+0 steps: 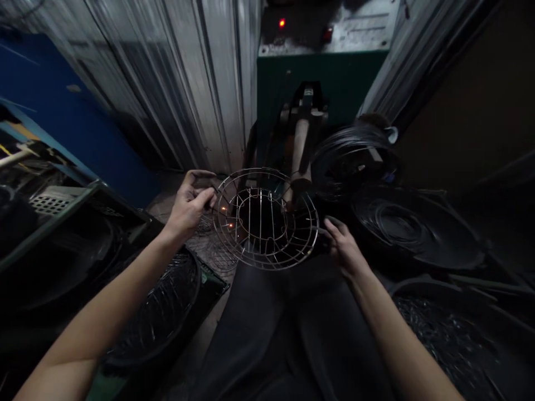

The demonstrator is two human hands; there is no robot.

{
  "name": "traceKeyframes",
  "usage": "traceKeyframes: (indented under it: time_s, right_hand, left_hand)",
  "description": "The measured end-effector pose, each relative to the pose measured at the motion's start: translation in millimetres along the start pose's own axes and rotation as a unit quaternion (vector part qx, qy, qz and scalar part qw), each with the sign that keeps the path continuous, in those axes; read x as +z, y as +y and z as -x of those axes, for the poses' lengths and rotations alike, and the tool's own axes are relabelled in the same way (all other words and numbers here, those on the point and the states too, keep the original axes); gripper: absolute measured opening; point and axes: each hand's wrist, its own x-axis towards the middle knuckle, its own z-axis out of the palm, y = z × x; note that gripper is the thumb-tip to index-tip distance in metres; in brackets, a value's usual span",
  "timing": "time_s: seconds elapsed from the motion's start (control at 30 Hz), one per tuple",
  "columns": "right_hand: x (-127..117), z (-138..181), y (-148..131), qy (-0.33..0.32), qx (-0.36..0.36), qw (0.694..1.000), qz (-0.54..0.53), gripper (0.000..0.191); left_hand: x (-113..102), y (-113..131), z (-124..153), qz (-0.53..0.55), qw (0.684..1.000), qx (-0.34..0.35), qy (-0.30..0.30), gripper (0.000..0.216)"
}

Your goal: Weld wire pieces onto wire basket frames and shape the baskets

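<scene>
From my head view, ribbed grey metal sheeting (188, 72) rises beside a dark green, box-shaped machine (334, 72) with a smudged pale top. A thick, rounded metal rod (301, 145) slants down from its front. To my right sit a loose black wire coil (351, 145) and a broad, shallow dark pan (451, 245) holding thin wire rings.

The round, silvery wire basket (261, 217) is up over my dark trousers (271, 323), between my two sets of fingers. My left fingers (205, 197) pinch its left rim; my right fingers (333, 227), thumb apart, are at its right rim, though I can't tell whether they grip.

It is a shallow, open lattice: concentric hoops, short radial wires, straight parallel bars across the middle.
</scene>
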Motion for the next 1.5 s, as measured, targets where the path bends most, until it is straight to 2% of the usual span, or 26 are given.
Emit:
traceKeyframes:
  time_s: [0.07, 0.13, 0.17, 0.23, 0.33, 0.37, 0.4, 0.47, 0.57, 0.7, 0.77, 0.83, 0.9, 1.0, 1.07, 1.13, 1.23, 1.33, 1.4, 1.47, 1.5]
  right_hand:
    - [-12.4, 16.3, -7.8, 0.04, -0.075, 0.993, 0.087, 0.037]
    - [-15.6, 39.2, -21.0, 0.033, -0.145, 0.972, 0.181, 0.035]
    - [-12.3, 51.9, -29.0, 0.012, -0.178, 0.957, 0.23, 0.033]
    - [4.3, 76.4, -45.9, -0.07, -0.234, 0.917, 0.314, 0.028]
    - [42.7, 101.7, -67.3, -0.226, -0.3, 0.839, 0.394, 0.024]
    - [54.5, 106.4, -72.2, -0.258, -0.323, 0.815, 0.407, 0.025]
    - [64.0, 109.6, -75.7, -0.274, -0.348, 0.793, 0.418, 0.024]
    - [73.6, 113.4, -78.8, -0.265, -0.394, 0.764, 0.436, 0.021]
    - [65.9, 118.1, -76.6, -0.251, -0.421, 0.744, 0.454, 0.012]
    - [38.8, 127.3, -72.8, -0.29, -0.422, 0.727, 0.458, 0.017]
    - [28.9, 129.4, -77.5, -0.314, -0.41, 0.72, 0.464, 0.016]
    - [25.0, 126.4, -90.0, -0.332, -0.398, 0.713, 0.472, 0.02]
    - [27.2, 118.5, -109.7, -0.334, -0.382, 0.708, 0.491, 0.023]
    - [37.4, 105.5, -143.8, -0.354, -0.349, 0.706, 0.505, 0.024]
    - [43.7, 101.7, -160.2, -0.376, -0.334, 0.713, 0.489, 0.024]
    - [46.4, 101.6, -163.5, -0.387, -0.314, 0.726, 0.473, 0.024]
    - [42.6, 99.4, -136.0, -0.405, -0.238, 0.754, 0.459, 0.03]
    - [30.0, 92.5, -79.4, -0.432, -0.112, 0.78, 0.439, 0.037]
    - [18.8, 93.1, -40.3, -0.421, -0.056, 0.799, 0.426, 0.037]
    - [9.0, 100.3, -10.9, -0.398, -0.045, 0.817, 0.416, 0.036]
    - [5.6, 105.1, -1.4, -0.382, -0.052, 0.825, 0.414, 0.034]
  left_hand:
    - [3.9, 13.7, 10.5, -0.015, 1.0, -0.007, -0.003, 0.023]
    - [9.8, 27.3, 18.6, -0.028, 0.999, -0.017, -0.025, 0.023]
    - [13.6, 34.1, 22.1, -0.034, 0.999, -0.019, -0.038, 0.022]
    - [23.4, 48.8, 29.8, -0.053, 0.996, -0.015, -0.065, 0.022]
    - [40.2, 75.2, 45.2, -0.08, 0.988, -0.02, -0.132, 0.022]
    - [45.0, 84.4, 51.0, -0.08, 0.983, -0.027, -0.165, 0.022]
    - [49.0, 93.1, 56.6, -0.074, 0.977, -0.035, -0.198, 0.022]
    - [53.6, 107.4, 66.8, -0.058, 0.964, -0.055, -0.253, 0.023]
    - [55.0, 117.8, 80.3, -0.05, 0.94, -0.086, -0.327, 0.03]
    - [59.9, 115.9, 95.7, 0.031, 0.896, -0.152, -0.415, 0.047]
    - [65.9, 114.0, 98.7, 0.113, 0.865, -0.204, -0.444, 0.057]
    - [72.8, 115.7, 95.5, 0.178, 0.846, -0.236, -0.445, 0.064]
    - [78.5, 122.9, 86.9, 0.216, 0.847, -0.244, -0.42, 0.064]
    - [80.5, 143.5, 71.1, 0.254, 0.848, -0.249, -0.393, 0.052]
    - [77.6, 156.9, 65.3, 0.258, 0.84, -0.26, -0.399, 0.045]
    - [73.8, 160.7, 65.8, 0.253, 0.835, -0.266, -0.41, 0.045]
    - [73.0, 135.3, 75.0, 0.25, 0.832, -0.288, -0.403, 0.054]
    - [77.9, 85.6, 89.7, 0.226, 0.799, -0.369, -0.417, 0.061]
    - [78.9, 58.7, 101.9, 0.197, 0.786, -0.398, -0.43, 0.062]
    - [74.7, 47.3, 111.7, 0.123, 0.798, -0.374, -0.456, 0.064]
    - [70.7, 47.5, 114.1, 0.059, 0.813, -0.337, -0.471, 0.065]
